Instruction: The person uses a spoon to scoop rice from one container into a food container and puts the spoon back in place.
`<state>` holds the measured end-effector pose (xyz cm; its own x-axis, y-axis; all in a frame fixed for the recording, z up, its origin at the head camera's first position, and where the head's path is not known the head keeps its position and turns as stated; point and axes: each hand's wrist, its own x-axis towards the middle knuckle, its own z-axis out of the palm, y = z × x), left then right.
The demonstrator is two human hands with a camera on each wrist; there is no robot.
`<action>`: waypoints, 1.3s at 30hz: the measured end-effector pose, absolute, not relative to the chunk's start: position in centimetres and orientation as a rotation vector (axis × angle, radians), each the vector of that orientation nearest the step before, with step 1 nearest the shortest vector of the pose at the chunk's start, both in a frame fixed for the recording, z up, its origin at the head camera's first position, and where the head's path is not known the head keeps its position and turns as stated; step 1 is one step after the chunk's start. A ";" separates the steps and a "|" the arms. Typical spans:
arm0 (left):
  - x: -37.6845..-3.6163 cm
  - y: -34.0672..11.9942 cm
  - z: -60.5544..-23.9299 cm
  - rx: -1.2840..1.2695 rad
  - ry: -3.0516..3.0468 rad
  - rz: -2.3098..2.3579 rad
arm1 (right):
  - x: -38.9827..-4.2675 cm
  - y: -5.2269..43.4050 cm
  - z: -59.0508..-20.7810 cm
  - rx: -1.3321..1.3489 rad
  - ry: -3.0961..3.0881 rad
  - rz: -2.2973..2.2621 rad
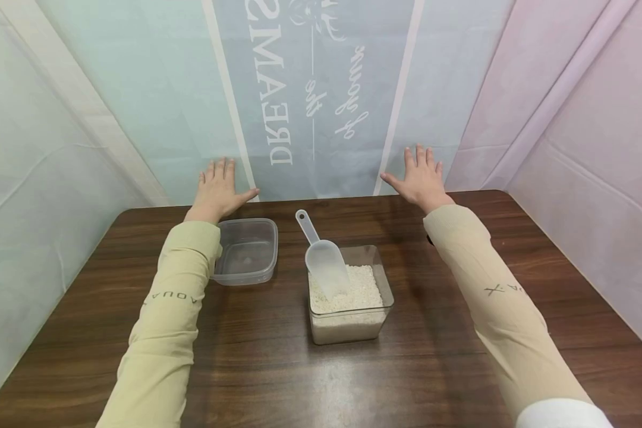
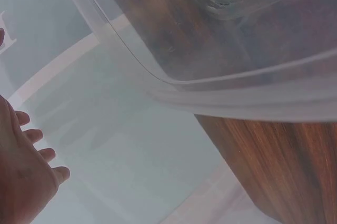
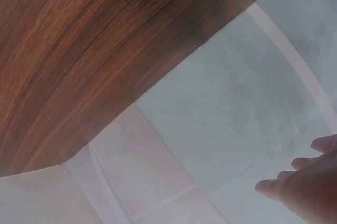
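Both hands point(image 1: 321, 181) spread flat past the table point(image 1: 460, 368) edge — holding nothing.

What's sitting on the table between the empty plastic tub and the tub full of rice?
Only bare dark wood table separates the empty tub from the rice tub. The scoop stands in the rice, its handle leaning toward that gap. The head view shows this.
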<state>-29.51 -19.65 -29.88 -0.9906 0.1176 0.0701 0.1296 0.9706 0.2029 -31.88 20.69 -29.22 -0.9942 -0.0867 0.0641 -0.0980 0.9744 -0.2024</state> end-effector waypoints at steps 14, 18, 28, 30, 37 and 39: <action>-29.1 -19.6 -29.3 -0.245 -3.034 -0.306 | -31.6 20.7 -28.9 0.174 -3.056 0.325; -28.9 -19.3 -28.9 -0.280 -3.034 -0.294 | -31.5 20.5 -28.8 0.195 -3.055 0.314; -28.6 -18.3 -28.3 -0.430 -3.040 -0.260 | -31.0 19.4 -28.2 0.306 -3.036 0.329; -28.6 -18.2 -28.3 -0.457 -3.040 -0.264 | -30.9 19.2 -28.1 0.344 -3.030 0.322; -28.2 -17.9 -28.0 -0.539 -3.010 -0.306 | -30.4 18.2 -28.0 0.417 -3.009 0.333; -28.1 -17.8 -27.8 -0.554 -3.002 -0.324 | -30.3 17.9 -28.0 0.438 -3.008 0.348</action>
<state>-28.06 -17.80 -27.80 -0.9324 0.3449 0.1082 0.3601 0.9127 0.1931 -30.25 17.91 -28.03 -0.9558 -0.2716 0.1130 -0.2902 0.9333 -0.2117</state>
